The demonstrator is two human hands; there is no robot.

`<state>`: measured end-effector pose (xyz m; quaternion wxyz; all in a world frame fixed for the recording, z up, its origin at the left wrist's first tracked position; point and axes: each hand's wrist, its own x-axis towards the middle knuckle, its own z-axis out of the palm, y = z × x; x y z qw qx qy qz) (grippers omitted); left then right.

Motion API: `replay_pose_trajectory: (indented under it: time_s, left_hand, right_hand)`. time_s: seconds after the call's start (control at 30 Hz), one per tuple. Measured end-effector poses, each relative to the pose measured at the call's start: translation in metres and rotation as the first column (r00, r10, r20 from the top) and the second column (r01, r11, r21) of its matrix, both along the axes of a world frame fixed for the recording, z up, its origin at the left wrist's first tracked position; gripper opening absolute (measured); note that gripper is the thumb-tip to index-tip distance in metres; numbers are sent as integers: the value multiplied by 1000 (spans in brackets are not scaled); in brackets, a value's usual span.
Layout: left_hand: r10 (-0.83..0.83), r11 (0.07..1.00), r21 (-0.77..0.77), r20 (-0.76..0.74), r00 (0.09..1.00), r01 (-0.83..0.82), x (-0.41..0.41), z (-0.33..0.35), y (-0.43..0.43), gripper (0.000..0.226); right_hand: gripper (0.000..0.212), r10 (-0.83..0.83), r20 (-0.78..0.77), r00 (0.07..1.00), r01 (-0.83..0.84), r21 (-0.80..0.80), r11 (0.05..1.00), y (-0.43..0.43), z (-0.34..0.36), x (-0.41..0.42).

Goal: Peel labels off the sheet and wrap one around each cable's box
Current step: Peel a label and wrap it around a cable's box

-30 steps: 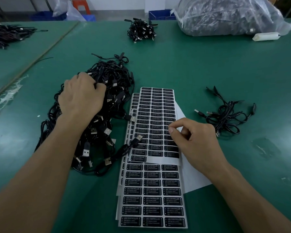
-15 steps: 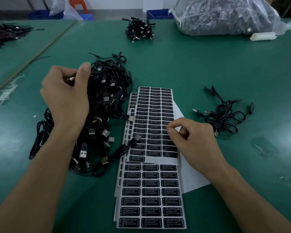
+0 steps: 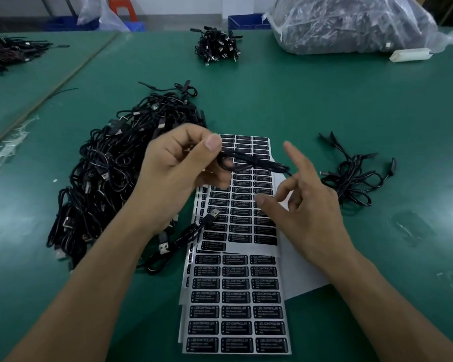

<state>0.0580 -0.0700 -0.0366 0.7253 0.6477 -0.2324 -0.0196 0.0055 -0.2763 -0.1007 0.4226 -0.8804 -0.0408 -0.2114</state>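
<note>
Black cable (image 3: 249, 161) sits pinched between the thumb and curled fingers of my left hand (image 3: 173, 173), raised above the table (image 3: 324, 105). From that grip it loops and runs off to the right, over the far end of the label sheets (image 3: 236, 296), ending right by my right hand (image 3: 311, 205). Blur hides its box, and I cannot tell whether the tip touches that hand. My right hand is slack and spread: forefinger (image 3: 294, 158) stretched up, thumb out to the left, the other fingers half bent, gripping nothing I can make out. The sheets lie stacked and overlapping beneath both hands and nearer me, rows of black labels on white backing. Left of my left hand is the big pile (image 3: 107, 178) of tangled cables, with one plug (image 3: 215, 212) lying across the sheets' edge. Right of my right hand, well apart, lies a small bunch (image 3: 356, 178).
</note>
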Motion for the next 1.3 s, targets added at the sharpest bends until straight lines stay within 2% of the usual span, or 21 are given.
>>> replay_pose_trajectory:
  time_s: [0.03, 0.07, 0.13, 0.2, 0.27, 0.37, 0.47, 0.63, 0.7, 0.77, 0.8, 0.83, 0.87, 0.93, 1.0, 1.07, 1.13, 1.2, 1.3]
  left_hand:
    - [-47, 998, -36, -55, 997, 45, -1, -1, -1, 16]
    - [-79, 995, -59, -87, 993, 74, -2, -2, -1, 19]
    - [-106, 990, -104, -121, 987, 93, -3, -4, 0, 20]
    - [-70, 987, -155, -140, 988, 48, -3, -3, 4, 16]
    - [46, 983, -169, -153, 987, -72, -1, -3, 12, 16]
    - [297, 951, -67, -92, 951, -303, 0, -4, 16, 21]
    - [487, 872, 45, 34, 873, -488, 0, -2, 18, 21]
    - [665, 681, 190, 243, 706, -707, 1, 0, 27, 11]
    - [687, 537, 290, 394, 610, -792, -3, 0, 24, 12]
    - [628, 412, 299, 591, 506, -861, -10, 2, 17, 16]
    - [557, 408, 300, 666, 495, -862, -13, 2, 12, 16]
    - [472, 449, 332, 701, 535, -830, -17, 2, 5, 16]
    - [374, 508, 402, 694, 615, -762, -20, 1, -1, 19]
    - [144, 573, 601, 595, 791, -557, -27, -1, -12, 33]
    - [-80, 508, 774, 478, 875, -376, -30, -6, -19, 42]
    - [-236, 414, 863, 410, 881, -290, -29, -13, -23, 47]
    - [-256, 418, 870, 389, 885, -261, -26, -18, -22, 44]
    - [-204, 492, 828, 412, 888, -271, -24, -25, -20, 37]
    - [-73, 540, 783, 409, 910, -309, -22, -33, -17, 29]
  right_hand:
    - [69, 3, 17, 1000, -2, -23, 1000, 1, 2, -1]
    - [54, 7, 54, 998, -4, -56, 998, 2, 3, -1]
    - [8, -21, 144, 989, 38, -115, 993, 2, 5, -1]
    - [17, -73, 130, 989, 87, -99, 991, 1, 6, -2]
    - [38, -115, 81, 990, 118, -42, 992, -1, 8, -1]
    - [28, -79, 81, 994, 81, -24, 996, -3, 14, -3]
    - [22, 19, 24, 1000, -19, 29, 999, -8, 13, -2]
    - [27, 78, -60, 995, -63, 222, 973, -11, 11, -1]
    - [28, 96, -79, 992, -69, 291, 954, -10, 12, 0]
    - [24, 120, -79, 990, -89, 320, 943, -8, 14, -1]
    - [21, 142, -72, 987, -110, 336, 935, -7, 15, -1]
    - [20, 168, -62, 984, -137, 351, 926, -5, 16, -2]
    - [20, 195, -49, 980, -164, 369, 915, -3, 17, -3]
    - [21, 222, -11, 975, -200, 396, 896, -1, 19, -5]
    - [21, 213, 49, 976, -216, 364, 906, 0, 20, -6]
    - [17, 212, 85, 974, -228, 319, 920, 1, 20, -6]
    - [13, 203, 69, 977, -215, 301, 929, 3, 19, -8]
    - [13, 150, 11, 989, -147, 287, 947, 4, 18, -8]
    - [37, 24, -127, 992, -6, 140, 990, 2, 16, -8]
